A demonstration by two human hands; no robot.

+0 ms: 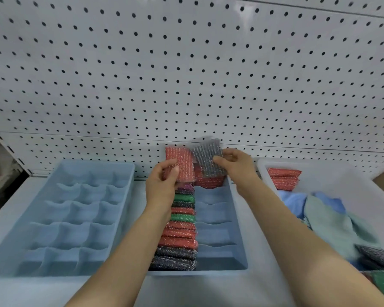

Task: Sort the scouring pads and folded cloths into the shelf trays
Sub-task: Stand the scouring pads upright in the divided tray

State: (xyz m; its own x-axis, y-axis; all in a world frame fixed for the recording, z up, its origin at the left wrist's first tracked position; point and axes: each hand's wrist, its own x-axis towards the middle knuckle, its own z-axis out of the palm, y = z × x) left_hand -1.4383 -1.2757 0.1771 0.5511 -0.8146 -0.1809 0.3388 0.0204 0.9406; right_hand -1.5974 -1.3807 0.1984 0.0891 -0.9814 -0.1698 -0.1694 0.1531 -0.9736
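While left grip (162,179) clasps red pad (183,157), right grip (236,166) pinches grey pad (206,155) — both raised.

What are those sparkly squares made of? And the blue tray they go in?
The red pad and grey pad look like knitted fibre with metallic thread: ribbed rows that glitter. The blue tray looks like smooth, matt moulded plastic, judging by its thin wavy dividers.

You hold a red pad (182,162) and a grey pad (208,159) upright over the middle tray (215,237). Pads (181,238) fill its left column; cloths (326,218) lie in the right tray (346,180).
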